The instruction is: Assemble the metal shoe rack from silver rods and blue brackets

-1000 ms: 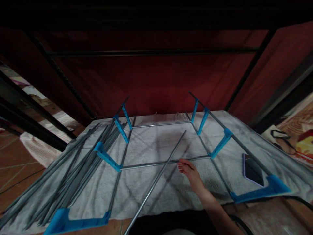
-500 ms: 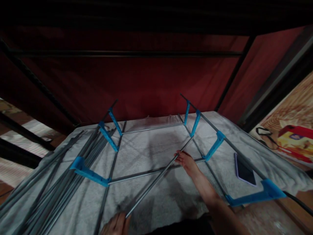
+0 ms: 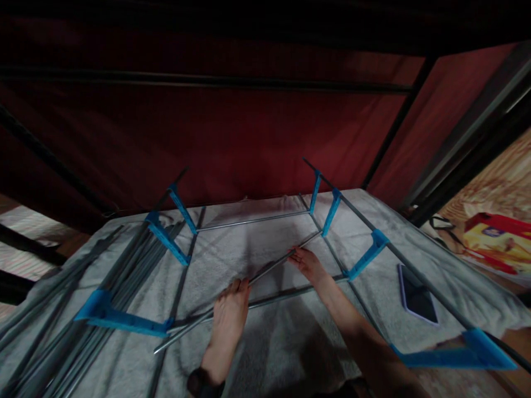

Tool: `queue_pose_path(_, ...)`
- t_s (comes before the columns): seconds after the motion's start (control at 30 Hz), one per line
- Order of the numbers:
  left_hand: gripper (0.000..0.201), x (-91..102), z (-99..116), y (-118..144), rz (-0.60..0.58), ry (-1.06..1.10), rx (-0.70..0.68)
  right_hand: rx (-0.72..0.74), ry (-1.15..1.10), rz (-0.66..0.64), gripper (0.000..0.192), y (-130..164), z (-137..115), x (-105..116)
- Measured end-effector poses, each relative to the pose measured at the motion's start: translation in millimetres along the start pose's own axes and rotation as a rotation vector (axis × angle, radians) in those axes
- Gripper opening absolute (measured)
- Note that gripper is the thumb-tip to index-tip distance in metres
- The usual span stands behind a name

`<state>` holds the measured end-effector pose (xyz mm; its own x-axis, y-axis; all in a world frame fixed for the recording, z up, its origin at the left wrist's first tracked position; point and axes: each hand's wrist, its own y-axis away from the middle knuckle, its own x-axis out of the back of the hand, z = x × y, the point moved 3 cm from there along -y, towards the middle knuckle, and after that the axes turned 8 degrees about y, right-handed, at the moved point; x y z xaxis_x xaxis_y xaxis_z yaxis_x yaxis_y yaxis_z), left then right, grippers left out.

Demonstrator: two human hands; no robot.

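Observation:
A thin grey metal tube [image 3: 269, 269] runs diagonally between my two hands. Around its middle, my left hand [image 3: 231, 304] is closed, knuckles up. My right hand [image 3: 306, 263] pinches it nearer the far end, which meets or lies very close to a blue plastic bracket [image 3: 331, 214] on the right side. The tube's near end sticks out free past my left hand, over the left side rail. Beneath it lies a frame of grey tubes joined by blue brackets, with one crossbar [image 3: 286, 296] close under my hands and another crossbar [image 3: 253, 221] farther back.
Loose grey tubes [image 3: 120, 293] are piled on the left of the grey blanket [image 3: 282, 354]. A phone [image 3: 418, 296] lies right of the frame, and a red and yellow package [image 3: 498, 243] beyond it. Dark metal bars [image 3: 392, 130] and a red cloth [image 3: 249, 143] stand behind.
My left hand has slid forward and right along the tube, from its near end to about the middle. The tube has swung to a flatter angle, its far end now at the right bracket.

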<state>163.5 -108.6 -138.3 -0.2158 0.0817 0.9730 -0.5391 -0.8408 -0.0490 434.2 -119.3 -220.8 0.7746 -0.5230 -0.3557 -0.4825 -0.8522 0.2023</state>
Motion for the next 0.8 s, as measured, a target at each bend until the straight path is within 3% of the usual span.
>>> queue_pose_path(0.23,0.038,-10.6,-7,-33,0.025,0.027,-0.045,-0.098,-0.081,-0.023,0.026,-13,0,6)
queue_pose_path(0.47,0.04,-15.4,-18,-55,0.018,0.036,-0.054,-0.037,-0.138,-0.029,0.023,-11,0,0)
queue_pose_path(0.63,0.039,-15.5,-23,-68,-0.036,0.029,-0.054,-0.088,-0.189,-0.028,0.024,-18,-1,-2)
queue_pose_path(0.8,0.038,-17.9,-29,-78,-0.018,0.048,-0.052,-0.084,-0.159,-0.026,0.023,-23,-2,-3)
